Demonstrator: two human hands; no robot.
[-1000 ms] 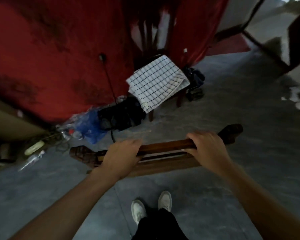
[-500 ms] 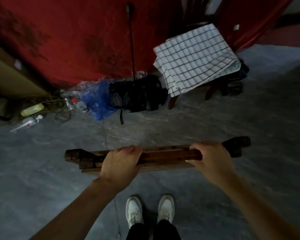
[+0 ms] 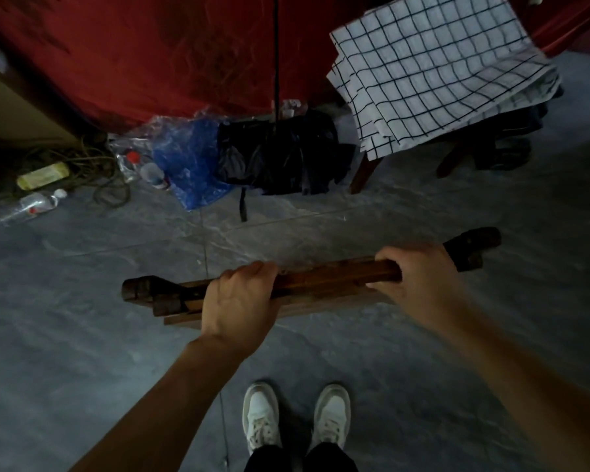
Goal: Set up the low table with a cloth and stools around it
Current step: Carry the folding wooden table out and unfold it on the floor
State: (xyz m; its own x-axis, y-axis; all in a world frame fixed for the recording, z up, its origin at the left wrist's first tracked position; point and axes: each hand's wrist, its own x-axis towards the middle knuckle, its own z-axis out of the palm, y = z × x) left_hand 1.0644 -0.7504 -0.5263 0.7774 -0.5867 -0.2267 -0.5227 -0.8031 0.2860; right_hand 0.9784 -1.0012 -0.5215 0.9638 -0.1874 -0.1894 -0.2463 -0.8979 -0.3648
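Closer now than a second ago, the checked cloth fills the upper right of my view, and the red wall and floor clutter have slid toward me. Nearest, my shoes (image 3: 297, 417) stand on the grey floor (image 3: 82, 335). Just beyond them I carry the folded wooden table (image 3: 324, 284) crosswise, its long axis running left to right, right end slightly farther off. My left hand (image 3: 239, 301) grips its top rail, fingers curled over; my right hand (image 3: 419, 277) grips the same rail near the dark leg end. Ahead and right, nearer my right hand, the cloth (image 3: 436, 69) lies draped on a low stool (image 3: 363, 172).
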